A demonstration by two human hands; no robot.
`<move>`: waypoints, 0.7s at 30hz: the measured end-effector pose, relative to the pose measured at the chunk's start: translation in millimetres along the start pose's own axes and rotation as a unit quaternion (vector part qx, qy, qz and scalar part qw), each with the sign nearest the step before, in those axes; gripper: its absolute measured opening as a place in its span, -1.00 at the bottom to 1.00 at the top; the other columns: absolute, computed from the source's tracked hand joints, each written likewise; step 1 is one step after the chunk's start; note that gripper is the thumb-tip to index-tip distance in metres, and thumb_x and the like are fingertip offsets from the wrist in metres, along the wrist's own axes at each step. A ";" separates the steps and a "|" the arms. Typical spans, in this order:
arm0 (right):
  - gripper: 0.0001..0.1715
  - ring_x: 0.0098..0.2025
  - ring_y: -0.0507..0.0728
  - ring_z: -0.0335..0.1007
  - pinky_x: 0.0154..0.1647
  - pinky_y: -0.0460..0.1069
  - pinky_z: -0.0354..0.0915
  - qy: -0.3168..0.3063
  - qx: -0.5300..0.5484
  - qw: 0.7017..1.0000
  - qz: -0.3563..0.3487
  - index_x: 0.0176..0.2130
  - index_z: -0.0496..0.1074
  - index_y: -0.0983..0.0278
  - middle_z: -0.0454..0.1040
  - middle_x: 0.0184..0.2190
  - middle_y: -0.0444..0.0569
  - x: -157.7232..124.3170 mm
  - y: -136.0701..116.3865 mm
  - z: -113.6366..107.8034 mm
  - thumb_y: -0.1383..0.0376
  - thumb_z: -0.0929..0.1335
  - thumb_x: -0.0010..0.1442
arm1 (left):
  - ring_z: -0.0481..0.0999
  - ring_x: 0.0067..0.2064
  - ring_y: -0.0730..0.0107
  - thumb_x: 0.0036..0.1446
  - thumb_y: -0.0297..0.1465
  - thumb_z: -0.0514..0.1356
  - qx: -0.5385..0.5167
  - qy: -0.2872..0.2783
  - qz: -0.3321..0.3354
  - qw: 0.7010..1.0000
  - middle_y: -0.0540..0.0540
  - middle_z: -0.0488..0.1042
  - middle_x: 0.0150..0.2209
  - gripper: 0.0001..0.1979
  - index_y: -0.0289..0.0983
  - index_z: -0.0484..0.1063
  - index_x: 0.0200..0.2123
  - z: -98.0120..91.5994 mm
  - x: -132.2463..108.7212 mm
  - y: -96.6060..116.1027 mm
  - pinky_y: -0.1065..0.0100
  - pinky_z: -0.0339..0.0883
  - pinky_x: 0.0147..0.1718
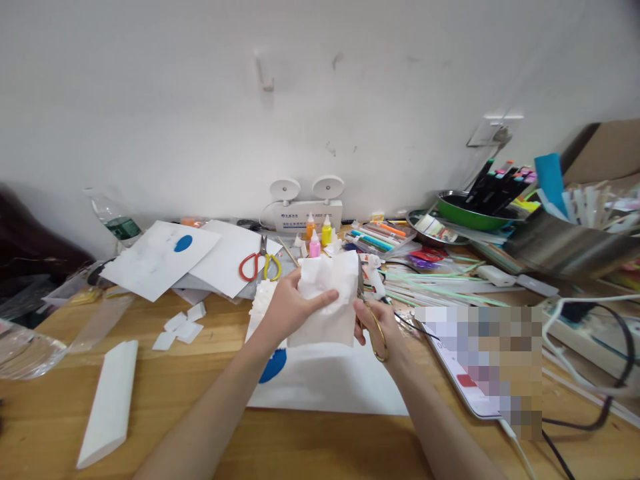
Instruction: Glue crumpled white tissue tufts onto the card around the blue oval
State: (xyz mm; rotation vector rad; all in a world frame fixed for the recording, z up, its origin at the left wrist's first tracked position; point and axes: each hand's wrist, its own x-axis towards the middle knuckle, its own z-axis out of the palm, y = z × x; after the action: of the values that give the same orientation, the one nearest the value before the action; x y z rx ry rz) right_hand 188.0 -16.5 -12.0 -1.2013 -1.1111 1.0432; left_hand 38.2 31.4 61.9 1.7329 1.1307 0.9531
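Observation:
My left hand (293,307) pinches a thin white tissue sheet (325,333), its thumb lying across the front. In my right hand (387,330) is a pair of gold-handled scissors (380,343), whose blades point up along the tissue's right edge. Whether the blades are apart is too small to tell. Under both hands lies a white paper (345,393) with a blue patch (273,367) at its left. A clump of crumpled white bits (260,300) sits on the paper's upper left, partly hidden by my left hand.
Small white pieces (183,327) and a folded white strip (110,400) lie on the left. Red-and-yellow scissors (261,263), paint bottles (315,245) and marker packs (380,235) are behind. A tablet-like device (475,393) with cables stands right, a plastic bottle (117,220) far left.

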 end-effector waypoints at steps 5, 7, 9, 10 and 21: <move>-0.42 -0.78 -0.09 0.01 -0.72 -0.13 -0.05 -0.005 -0.006 1.000 -0.013 -0.68 0.13 0.28 0.16 -0.83 -0.21 -0.7 -2.4 1.0 -0.12 0.24 0.01 | 0.50 -0.31 0.26 -0.20 -0.24 0.30 -0.010 0.009 -0.013 1.000 -0.12 0.53 -0.31 -0.61 -0.30 0.42 -0.27 3.6 -0.3 -1.2 0.36 0.34 -0.36; -0.42 -0.77 -0.09 0.01 -0.72 -0.12 -0.06 -0.004 -0.009 1.000 -0.012 -0.69 0.13 0.28 0.15 -0.83 -0.21 -1.0 -3.2 0.8 -0.12 0.24 0.01 | 0.50 -0.30 0.24 -0.22 -0.23 0.30 -0.021 0.013 -0.023 0.999 -0.14 0.53 -0.30 -0.61 -0.30 0.42 -0.28 4.2 0.2 -3.2 0.35 0.34 -0.36; -0.42 -0.77 -0.09 0.00 -0.71 -0.12 -0.07 -0.006 -0.010 1.000 -0.010 -0.69 0.12 0.28 0.14 -0.83 -0.21 -1.1 -3.3 0.5 -0.11 0.24 0.02 | 0.50 -0.29 0.21 -0.23 -0.21 0.31 -0.036 0.016 -0.037 0.999 -0.17 0.53 -0.29 -0.59 -0.31 0.41 -0.30 4.3 0.9 -5.7 0.34 0.35 -0.36; -0.42 -0.77 -0.09 -0.01 -0.71 -0.12 -0.07 -0.008 -0.011 1.000 -0.011 -0.69 0.12 0.27 0.14 -0.84 -0.21 -1.1 -3.2 0.4 -0.11 0.24 0.02 | 0.50 -0.29 0.19 -0.23 -0.21 0.31 -0.046 0.015 -0.045 0.998 -0.19 0.53 -0.29 -0.59 -0.32 0.41 -0.30 4.2 1.4 -7.0 0.33 0.35 -0.35; -0.40 -0.77 -0.10 -0.05 -0.73 -0.12 -0.13 -0.013 -0.006 1.000 -0.007 -0.72 0.08 0.26 0.09 -0.85 -0.23 -2.3 -5.3 0.9 -0.12 0.24 0.00 | 0.51 -0.31 0.15 -0.26 -0.24 0.33 -0.071 0.006 -0.074 0.995 -0.22 0.53 -0.29 -0.59 -0.33 0.43 -0.30 3.3 2.1 -5.7 0.33 0.34 -0.42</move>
State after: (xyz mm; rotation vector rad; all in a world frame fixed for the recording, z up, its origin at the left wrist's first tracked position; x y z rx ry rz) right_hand 186.9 -19.1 -6.9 -1.1912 -1.1446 1.0460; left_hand 40.1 34.0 55.9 1.5108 1.1534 0.9306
